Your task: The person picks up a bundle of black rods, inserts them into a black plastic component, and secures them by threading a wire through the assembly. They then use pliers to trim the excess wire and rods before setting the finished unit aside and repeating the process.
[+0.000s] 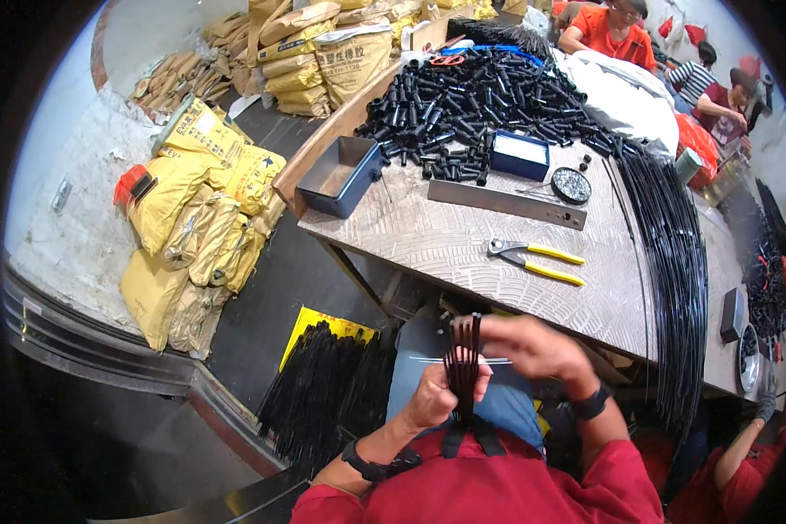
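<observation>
My left hand (435, 395) is closed around a bundle of thin black rods (465, 375) held upright over my lap. Just right of the bundle's upper end is my right hand (533, 348), its fingers smeared by motion, so I cannot tell whether they grip anything. A thin pale rod or strip (424, 360) lies crosswise behind the bundle at my left hand. Many more long black rods (323, 393) are piled below left on a yellow sheet (308, 319). Yellow-handled pliers (537, 260) rest on the table (428, 249) ahead.
On the table are a heap of short black tubes (463, 100), a blue bin (341, 179), a small blue box (520, 155), a round dish (571, 185) and a metal bar (506, 203). Long black strands (668, 262) hang over its right side. Yellow sacks (205, 210) stand left. Several people work at right.
</observation>
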Demonstrator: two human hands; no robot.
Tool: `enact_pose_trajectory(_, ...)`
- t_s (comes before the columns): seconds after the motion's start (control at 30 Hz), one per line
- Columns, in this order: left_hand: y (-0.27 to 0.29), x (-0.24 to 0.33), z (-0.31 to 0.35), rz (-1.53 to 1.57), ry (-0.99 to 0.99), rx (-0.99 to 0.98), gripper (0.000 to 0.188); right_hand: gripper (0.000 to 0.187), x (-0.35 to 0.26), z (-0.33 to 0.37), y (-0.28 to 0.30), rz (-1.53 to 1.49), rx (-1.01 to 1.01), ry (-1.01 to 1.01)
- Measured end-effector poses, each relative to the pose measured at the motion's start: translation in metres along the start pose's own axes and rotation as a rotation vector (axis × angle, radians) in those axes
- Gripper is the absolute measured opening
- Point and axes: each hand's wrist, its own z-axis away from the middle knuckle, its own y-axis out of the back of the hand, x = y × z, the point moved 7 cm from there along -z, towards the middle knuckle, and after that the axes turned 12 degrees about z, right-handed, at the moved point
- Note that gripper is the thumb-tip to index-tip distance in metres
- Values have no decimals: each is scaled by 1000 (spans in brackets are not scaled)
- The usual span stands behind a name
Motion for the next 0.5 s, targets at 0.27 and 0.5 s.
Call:
enact_pose_trajectory(0.27, 37, -6, -29, -24, -40, 110, 25, 35, -71, -69, 35, -77, -658, 339)
enact_pose_trajectory(0.5, 53, -22, -42, 151, 86, 249, 23, 13, 80, -228, 193, 1316, 228, -72)
